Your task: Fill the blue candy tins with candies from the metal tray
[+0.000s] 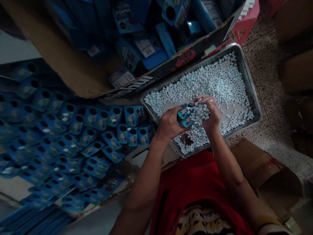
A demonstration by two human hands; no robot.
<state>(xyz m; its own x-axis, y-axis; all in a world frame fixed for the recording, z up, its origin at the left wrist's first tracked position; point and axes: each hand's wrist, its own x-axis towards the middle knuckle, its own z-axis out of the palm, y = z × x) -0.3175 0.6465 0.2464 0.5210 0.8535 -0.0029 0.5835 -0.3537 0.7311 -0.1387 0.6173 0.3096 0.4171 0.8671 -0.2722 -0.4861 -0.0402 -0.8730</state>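
Note:
My left hand (168, 125) is wrapped round two small blue candy boxes (185, 117), held side by side above a metal tray (256, 112). My right hand (212, 114) is cupped and full of pale blue and white candies (200, 111), pressed close to the tops of the boxes. Some candies touch the box tops; whether any are inside is hidden. More loose candies (215, 85) cover much of the tray, heaped toward its far side.
Many upright blue boxes (66, 143) with dark round openings fill the left. A large cardboard carton (80, 85) of blue boxes stands at the top. A red stool (251, 16) is beyond the tray, and an opened brown carton (259, 163) lies on the speckled floor at right.

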